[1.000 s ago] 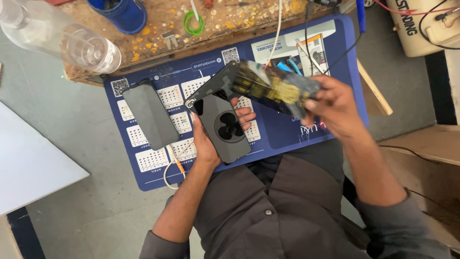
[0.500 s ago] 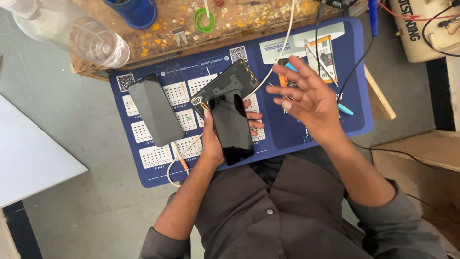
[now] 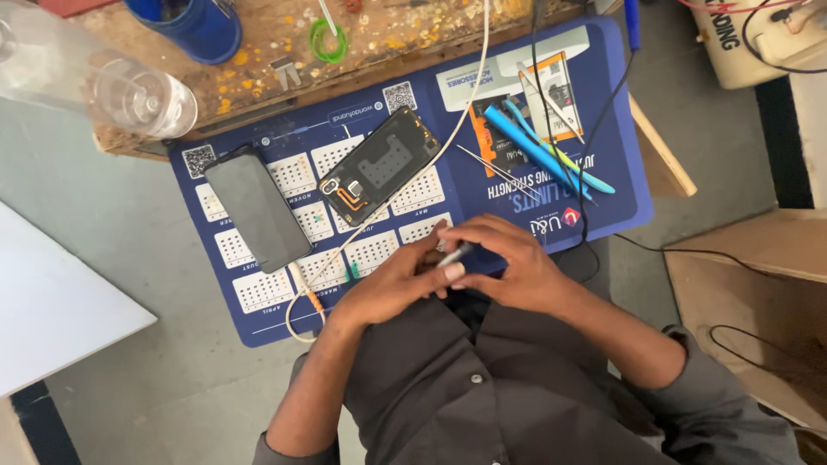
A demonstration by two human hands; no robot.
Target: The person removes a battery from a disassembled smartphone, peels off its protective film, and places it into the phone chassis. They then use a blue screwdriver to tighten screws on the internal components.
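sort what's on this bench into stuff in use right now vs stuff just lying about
In use: small silver tool, held between left hand and right hand.

Lying about: opened phone back, dark phone, blue pry tools, clear bottle, blue cup.

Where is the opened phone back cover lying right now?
In the head view, the opened phone back cover lies inside-up on the blue mat, just beyond both hands, to the right of the dark phone and beside the white cable.

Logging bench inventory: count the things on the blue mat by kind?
Opened phone body: 1
Dark phone panel: 1
Blue pry tools: 2
Tweezers: 1
Orange-edged flat packs: 2
Total: 7
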